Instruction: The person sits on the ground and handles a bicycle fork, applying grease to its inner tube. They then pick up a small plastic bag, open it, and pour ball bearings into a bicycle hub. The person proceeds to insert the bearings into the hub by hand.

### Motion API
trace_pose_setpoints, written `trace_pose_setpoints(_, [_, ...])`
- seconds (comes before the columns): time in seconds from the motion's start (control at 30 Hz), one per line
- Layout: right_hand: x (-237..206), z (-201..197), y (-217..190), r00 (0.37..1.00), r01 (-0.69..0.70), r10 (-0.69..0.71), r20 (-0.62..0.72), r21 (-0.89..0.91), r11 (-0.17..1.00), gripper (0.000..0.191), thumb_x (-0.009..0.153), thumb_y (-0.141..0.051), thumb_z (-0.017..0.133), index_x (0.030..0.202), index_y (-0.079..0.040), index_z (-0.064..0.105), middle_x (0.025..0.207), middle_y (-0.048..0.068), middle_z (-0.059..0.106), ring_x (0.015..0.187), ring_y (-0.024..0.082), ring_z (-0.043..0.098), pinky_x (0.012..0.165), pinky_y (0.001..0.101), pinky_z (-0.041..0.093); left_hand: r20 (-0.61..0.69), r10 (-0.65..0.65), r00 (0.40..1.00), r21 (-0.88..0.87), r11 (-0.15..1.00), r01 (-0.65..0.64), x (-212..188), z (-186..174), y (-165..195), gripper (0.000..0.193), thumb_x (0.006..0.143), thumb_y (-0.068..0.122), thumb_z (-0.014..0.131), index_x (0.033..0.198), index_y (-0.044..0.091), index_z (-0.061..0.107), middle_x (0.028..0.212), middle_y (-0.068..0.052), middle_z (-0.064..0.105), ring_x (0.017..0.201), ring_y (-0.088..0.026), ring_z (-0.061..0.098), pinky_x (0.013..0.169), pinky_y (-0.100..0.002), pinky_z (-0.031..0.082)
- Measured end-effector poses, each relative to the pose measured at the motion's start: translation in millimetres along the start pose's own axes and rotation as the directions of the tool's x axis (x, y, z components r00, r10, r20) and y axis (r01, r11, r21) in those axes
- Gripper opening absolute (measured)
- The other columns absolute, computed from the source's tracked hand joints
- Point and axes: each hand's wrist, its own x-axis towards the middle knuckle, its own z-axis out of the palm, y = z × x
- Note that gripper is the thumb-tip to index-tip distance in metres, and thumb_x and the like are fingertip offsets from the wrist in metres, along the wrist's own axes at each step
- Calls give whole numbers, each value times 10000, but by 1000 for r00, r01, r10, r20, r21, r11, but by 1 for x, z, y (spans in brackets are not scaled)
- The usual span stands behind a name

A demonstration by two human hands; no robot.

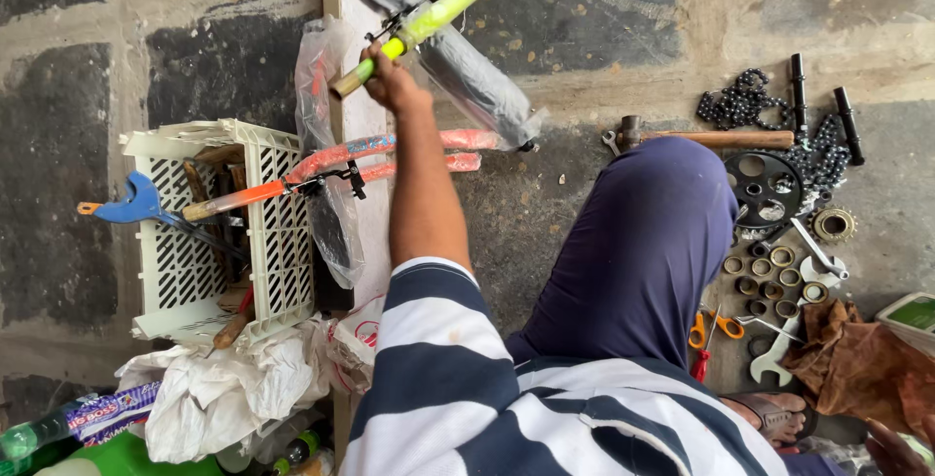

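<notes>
While seated, left hand gripped neon-yellow bicycle frame tube at 12 o'clock, steadying it upright; right hand at 4 o'clock, grip indeterminable. White crate at 9 o'clock held tools.

A bicycle repair workshop: chain, sprocket, wrenches on the floor

A neon-yellow bicycle frame tube, partly wrapped in clear plastic, is slanting up to the right above the stone floor, its tan-capped lower end pointing down-left.
</notes>
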Motion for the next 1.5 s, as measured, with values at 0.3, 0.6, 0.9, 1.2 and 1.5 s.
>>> trace_pose_setpoints(0.3, [-16, 17, -33, 975, 223, -224, -6, -52, 973, 901, 940, -126, 491, 1755, -184, 113, 1563, 143, 426, 1368, 359, 500, 1158, 519, 430, 134, -242, 961, 31, 970, 240, 38, -15, -37, 363, 966, 380, 699, 1037, 26, 739, 711, -14, 541, 508, -94, 441, 416, -250, 336])
trace_pose_setpoints(0.6, [-20, 5, 14, 972, 134, -145, -187, -68, 989, 828, 915, -126, 592, 1663, -59, 242, 1560, 172, 449, 1367, 314, 537, 1139, 450, 449, -81, -618, 782, 10, 784, 621, 32, 15, -116, 284, 952, 329, 731, 1004, 86, 594, 741, -49, 590, 567, -153, 543, 459, -271, 429])
trace_pose_setpoints(0.9, [-86, 96, -81, 809, -68, -163, -564, -366, 928, 797, 817, -205, 755, 1518, -10, 429, 1580, 199, 446, 1278, 287, 601, 1028, 417, 508, -24, -701, 713, 23, 712, 702, 63, -16, -149, 396, 871, 460, 743, 1124, 195, 593, 968, -41, 594, 804, -210, 572, 570, -343, 489])
trace_pose_setpoints(1.2, [21, 29, -96, 659, -391, -46, -751, -394, 832, 1110, 773, -580, 786, 1590, -29, 275, 1628, 298, 193, 1501, 478, 263, 1205, 519, 298, -156, -647, 746, 17, 754, 657, 67, 1, -152, 508, 839, 490, 795, 1213, 195, 618, 1080, -104, 629, 871, -269, 627, 607, -368, 575])
trace_pose_setpoints(1.5, [97, 2, -83, 564, -490, -77, -822, -408, 770, 1357, 749, -643, 814, 1673, -101, -18, 1678, 309, -45, 1499, 560, 199, 1207, 557, 336, 265, -590, 763, 498, 761, 415, 7, -34, -147, 448, 1004, 374, 735, 1301, 85, 567, 1027, -104, 623, 882, -213, 648, 703, -302, 561])
